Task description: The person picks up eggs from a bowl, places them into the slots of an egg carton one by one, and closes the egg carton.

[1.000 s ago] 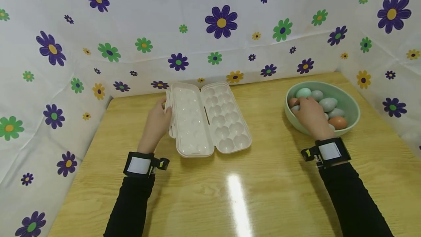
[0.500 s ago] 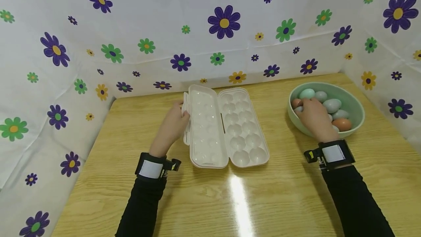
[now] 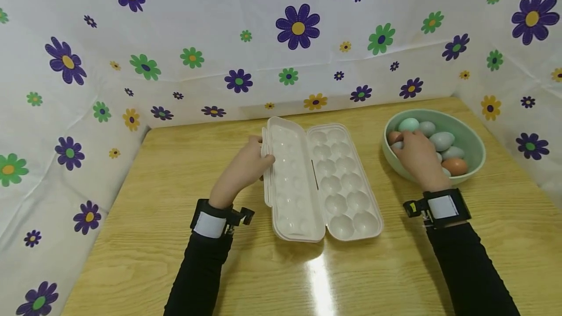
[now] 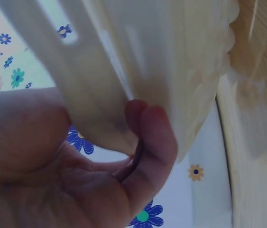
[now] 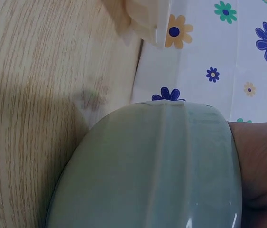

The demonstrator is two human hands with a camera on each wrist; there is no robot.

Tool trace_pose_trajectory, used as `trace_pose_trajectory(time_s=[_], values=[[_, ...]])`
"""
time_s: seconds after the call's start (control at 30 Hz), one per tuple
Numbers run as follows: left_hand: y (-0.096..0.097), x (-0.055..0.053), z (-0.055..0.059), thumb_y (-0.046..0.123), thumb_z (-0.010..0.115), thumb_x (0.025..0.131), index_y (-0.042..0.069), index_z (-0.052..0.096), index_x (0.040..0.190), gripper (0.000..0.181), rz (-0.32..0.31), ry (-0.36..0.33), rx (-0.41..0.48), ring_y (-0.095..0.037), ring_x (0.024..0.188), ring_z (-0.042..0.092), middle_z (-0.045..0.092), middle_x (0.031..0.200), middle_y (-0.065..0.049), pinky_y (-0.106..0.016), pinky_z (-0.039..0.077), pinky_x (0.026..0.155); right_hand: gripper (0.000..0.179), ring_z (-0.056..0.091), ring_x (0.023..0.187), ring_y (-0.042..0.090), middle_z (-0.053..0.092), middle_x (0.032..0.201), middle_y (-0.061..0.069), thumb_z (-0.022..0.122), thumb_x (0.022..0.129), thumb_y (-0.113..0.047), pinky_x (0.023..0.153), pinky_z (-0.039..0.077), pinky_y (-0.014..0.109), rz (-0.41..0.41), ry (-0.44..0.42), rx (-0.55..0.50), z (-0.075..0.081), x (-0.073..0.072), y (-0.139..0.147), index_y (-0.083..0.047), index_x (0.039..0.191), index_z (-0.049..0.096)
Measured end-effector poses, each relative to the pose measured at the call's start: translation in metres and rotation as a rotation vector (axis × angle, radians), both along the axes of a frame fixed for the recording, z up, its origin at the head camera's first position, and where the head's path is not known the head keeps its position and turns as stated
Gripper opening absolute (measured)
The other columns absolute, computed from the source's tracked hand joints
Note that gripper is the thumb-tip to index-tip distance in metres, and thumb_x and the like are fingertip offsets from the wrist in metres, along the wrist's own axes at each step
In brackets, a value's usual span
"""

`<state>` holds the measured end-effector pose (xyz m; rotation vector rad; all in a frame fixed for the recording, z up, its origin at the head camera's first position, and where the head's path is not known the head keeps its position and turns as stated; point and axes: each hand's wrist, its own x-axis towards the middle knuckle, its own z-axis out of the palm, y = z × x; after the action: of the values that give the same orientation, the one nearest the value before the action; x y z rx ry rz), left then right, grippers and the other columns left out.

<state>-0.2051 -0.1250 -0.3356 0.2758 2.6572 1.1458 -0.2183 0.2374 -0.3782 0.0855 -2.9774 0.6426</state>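
A white plastic egg carton [image 3: 349,184] lies open in the middle, its lid to the left and two rows of round hollows to the right. My left hand [image 3: 243,172] grips the lid's left edge, thumb on the inner side. Up close in the left wrist view, curled fingers [image 4: 157,142] press against the outside of the lid [image 4: 138,52]. My right hand [image 3: 421,160] reaches into a pale green bowl [image 3: 471,133] holding several eggs. Its fingertips are hidden among the eggs, beside a grey egg [image 3: 397,145], so I cannot tell whether they hold one.
A brown egg [image 3: 454,166] and a mint-green egg [image 3: 409,124] lie in the bowl with grey ones. The wooden table [image 3: 175,174] ends at a flower-patterned cloth [image 3: 263,48] behind and at the sides. Light reflects off the table in front of the carton.
My left hand has moved the egg carton to the right and nearer to me, closer to the bowl. The right hand has stayed in the bowl.
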Motion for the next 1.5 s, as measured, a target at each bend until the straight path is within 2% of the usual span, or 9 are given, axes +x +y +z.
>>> trace_pose_trajectory(time_s=[0.13, 0.33, 0.4, 0.57, 0.63, 0.77, 0.87, 1.1, 1.5], values=[[0.005, 0.003, 0.004, 0.012, 0.044, 0.096, -0.012, 0.02, 0.146, 0.06, -0.02, -0.016, -0.07, -0.026, 0.082, 0.064, 0.054, 0.121, -0.027, -0.041, 0.061, 0.067, 0.034, 0.053, 0.099, 0.053, 0.056, 0.105, 0.039, 0.048, 0.094, -0.01, 0.082, 0.047, 0.066, -0.01, 0.018, 0.001, -0.001, 0.001, -0.001, 0.018, 0.11, 0.059], [0.013, 0.007, 0.014, 0.011, 0.043, 0.097, -0.02, 0.015, 0.145, 0.064, -0.084, 0.013, -0.21, -0.025, 0.072, 0.059, 0.061, 0.109, -0.028, -0.027, 0.048, 0.054, 0.032, 0.055, 0.091, 0.052, 0.057, 0.097, 0.039, 0.048, 0.093, -0.008, 0.077, 0.048, 0.065, -0.018, 0.044, 0.01, -0.003, 0.006, 0.0, 0.019, 0.104, 0.061], [0.015, 0.008, 0.017, 0.012, 0.044, 0.097, -0.021, 0.01, 0.146, 0.069, -0.086, 0.015, -0.247, -0.024, 0.075, 0.059, 0.062, 0.111, -0.03, -0.027, 0.048, 0.056, 0.032, 0.055, 0.091, 0.052, 0.057, 0.096, 0.039, 0.048, 0.093, -0.009, 0.077, 0.048, 0.065, -0.014, 0.049, 0.013, -0.002, 0.005, -0.001, 0.018, 0.103, 0.061], [0.016, 0.008, 0.02, 0.014, 0.046, 0.097, -0.021, 0.002, 0.147, 0.075, -0.074, 0.015, -0.321, -0.024, 0.077, 0.06, 0.067, 0.103, -0.029, -0.029, 0.049, 0.061, 0.033, 0.053, 0.094, 0.052, 0.056, 0.099, 0.038, 0.048, 0.094, -0.011, 0.08, 0.047, 0.065, -0.01, 0.038, 0.018, 0.001, 0.002, -0.003, 0.018, 0.106, 0.06], [0.015, 0.007, 0.019, 0.014, 0.046, 0.097, -0.022, 0.004, 0.147, 0.074, -0.076, 0.029, -0.324, -0.024, 0.075, 0.059, 0.067, 0.098, -0.027, -0.029, 0.047, 0.059, 0.033, 0.053, 0.095, 0.052, 0.056, 0.1, 0.038, 0.048, 0.094, -0.01, 0.081, 0.047, 0.065, -0.005, 0.03, 0.021, 0.002, 0.002, -0.003, 0.018, 0.107, 0.06], [0.017, 0.006, 0.015, 0.014, 0.046, 0.097, -0.022, 0.009, 0.146, 0.072, -0.082, 0.037, -0.319, -0.024, 0.075, 0.059, 0.066, 0.1, -0.026, -0.027, 0.045, 0.057, 0.034, 0.053, 0.097, 0.052, 0.055, 0.103, 0.038, 0.048, 0.095, -0.01, 0.082, 0.047, 0.065, -0.003, 0.0, 0.025, 0.003, 0.005, -0.002, 0.018, 0.11, 0.059], [0.018, 0.007, 0.014, 0.015, 0.046, 0.097, -0.02, 0.009, 0.147, 0.071, -0.067, 0.021, -0.325, -0.023, 0.075, 0.058, 0.065, 0.099, -0.024, -0.026, 0.044, 0.056, 0.034, 0.053, 0.097, 0.051, 0.056, 0.103, 0.039, 0.048, 0.095, -0.011, 0.081, 0.048, 0.065, 0.001, -0.009, 0.033, 0.002, 0.007, -0.002, 0.018, 0.11, 0.058], [0.019, 0.007, 0.016, 0.012, 0.045, 0.096, -0.02, 0.01, 0.147, 0.069, -0.031, 0.045, -0.332, -0.018, 0.058, 0.049, 0.046, 0.071, -0.006, -0.023, 0.035, 0.045, 0.034, 0.053, 0.097, 0.051, 0.055, 0.105, 0.039, 0.047, 0.095, -0.01, 0.08, 0.047, 0.065, 0.013, 0.01, 0.039, 0.002, 0.001, -0.001, 0.017, 0.113, 0.057], [0.019, 0.008, 0.018, 0.013, 0.046, 0.097, -0.019, 0.008, 0.148, 0.071, -0.033, 0.014, -0.329, -0.018, 0.057, 0.049, 0.044, 0.069, -0.005, -0.023, 0.034, 0.044, 0.033, 0.053, 0.1, 0.049, 0.057, 0.108, 0.037, 0.049, 0.096, -0.01, 0.08, 0.049, 0.064, 0.012, 0.016, 0.063, 0.003, 0.003, -0.003, 0.015, 0.116, 0.058]])
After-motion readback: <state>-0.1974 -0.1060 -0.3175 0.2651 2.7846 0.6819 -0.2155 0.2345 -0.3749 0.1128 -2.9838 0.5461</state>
